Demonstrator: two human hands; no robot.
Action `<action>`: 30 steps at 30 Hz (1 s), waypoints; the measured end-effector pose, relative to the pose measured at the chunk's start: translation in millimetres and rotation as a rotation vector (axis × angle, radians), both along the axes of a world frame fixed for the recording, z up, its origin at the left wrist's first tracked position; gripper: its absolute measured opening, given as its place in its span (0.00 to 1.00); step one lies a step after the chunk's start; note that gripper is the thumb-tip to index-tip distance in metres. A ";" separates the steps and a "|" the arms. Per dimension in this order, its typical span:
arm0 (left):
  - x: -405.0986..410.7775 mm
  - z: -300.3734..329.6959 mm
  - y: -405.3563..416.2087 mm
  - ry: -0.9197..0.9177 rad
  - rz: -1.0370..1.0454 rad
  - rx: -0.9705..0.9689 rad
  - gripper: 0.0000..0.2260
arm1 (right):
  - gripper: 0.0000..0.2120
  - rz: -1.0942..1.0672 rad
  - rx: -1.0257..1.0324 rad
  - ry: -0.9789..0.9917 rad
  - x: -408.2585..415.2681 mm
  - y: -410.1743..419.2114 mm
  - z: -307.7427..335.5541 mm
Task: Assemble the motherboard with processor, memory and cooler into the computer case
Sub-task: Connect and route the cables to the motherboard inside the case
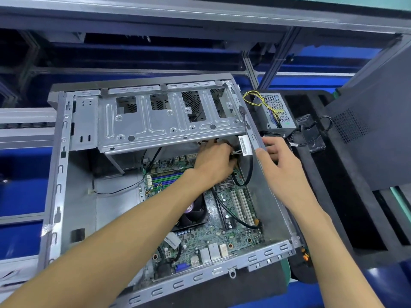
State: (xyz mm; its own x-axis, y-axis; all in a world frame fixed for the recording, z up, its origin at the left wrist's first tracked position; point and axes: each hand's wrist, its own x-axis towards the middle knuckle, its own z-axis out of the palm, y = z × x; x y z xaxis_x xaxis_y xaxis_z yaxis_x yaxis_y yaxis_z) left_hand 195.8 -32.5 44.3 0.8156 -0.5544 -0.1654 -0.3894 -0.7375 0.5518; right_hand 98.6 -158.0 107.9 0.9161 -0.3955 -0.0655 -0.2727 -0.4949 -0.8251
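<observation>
A green, densely studded motherboard (224, 227) lies flat inside the open stamped-steel case (55, 196). Farther in, the left hand (213, 165) pinches thin cables (235, 153); the right hand (282, 165) curls its fingers (272, 142) over the case's right rim

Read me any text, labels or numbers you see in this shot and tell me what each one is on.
No text here can be read.
White tag on the black cable: printed lines like a barcode, too small to read.
Fan sticker on the cooler: purple, blurred and partly hidden by the left arm.
Motherboard: fine markings, too small.
Power supply: green dot, no letters.
</observation>
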 end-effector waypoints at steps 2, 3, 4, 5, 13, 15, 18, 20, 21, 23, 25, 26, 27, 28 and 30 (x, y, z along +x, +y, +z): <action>1.1 5.8 7.3 0.047 -0.039 -0.001 0.16 | 0.10 0.005 -0.018 0.009 0.4 -0.3 0.8; -0.2 9.6 14.2 0.063 -0.055 -0.008 0.18 | 0.10 0.010 -0.027 0.014 0.3 -0.8 1.3; -2.5 13.5 22.9 0.068 -0.060 -0.016 0.20 | 0.10 0.016 -0.032 0.020 0.6 -1.8 1.5; -5.7 17.3 32.8 0.067 -0.050 -0.021 0.21 | 0.11 0.018 -0.030 0.028 1.1 -2.4 1.7; -29.2 66.8 116.9 0.018 0.058 0.173 0.13 | 0.11 -0.009 -0.268 -0.372 2.8 28.0 34.5; -32.4 77.2 138.8 0.028 0.080 0.294 0.09 | 0.05 0.139 -0.171 -0.413 5.6 45.2 47.0; -39.8 84.2 161.0 0.054 0.043 0.547 0.11 | 0.05 0.467 -0.151 -0.112 22.7 83.0 47.5; -47.6 82.3 167.4 0.085 0.013 0.655 0.09 | 0.06 0.650 -0.280 0.061 38.8 111.1 31.5; -51.5 77.9 169.1 0.115 -0.001 0.679 0.08 | 0.08 0.705 -0.315 0.105 46.5 124.8 21.8; -59.4 70.2 169.4 0.174 -0.031 0.704 0.09 | 0.08 0.745 -0.337 0.141 60.8 146.3 -0.9; -64.5 64.1 169.9 0.185 -0.065 0.735 0.09 | 0.12 0.766 -0.386 0.198 72.1 159.9 -22.2; -66.2 60.8 170.8 0.189 -0.078 0.749 0.09 | 0.17 0.780 -0.409 0.236 76.9 163.9 -31.5; -67.1 59.9 171.6 0.191 -0.085 0.749 0.10 | 0.18 0.793 -0.421 0.274 82.3 166.7 -38.1; -67.8 60.1 172.6 0.205 -0.087 0.750 0.10 | 0.18 0.807 -0.435 0.309 88.1 168.5 -43.6; -69.7 58.5 175.2 0.226 -0.079 0.708 0.10 | 0.11 0.843 -0.484 0.391 102.1 172.0 -50.5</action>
State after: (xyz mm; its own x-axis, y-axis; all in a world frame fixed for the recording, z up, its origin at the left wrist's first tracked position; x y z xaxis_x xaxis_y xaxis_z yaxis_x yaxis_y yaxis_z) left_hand 126.1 142.7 102.8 0.6814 -0.3086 -0.6636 -0.3897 -0.9205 0.0279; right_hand 200.7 14.0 57.4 0.8561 0.2986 -0.4217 0.1095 -0.9025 -0.4166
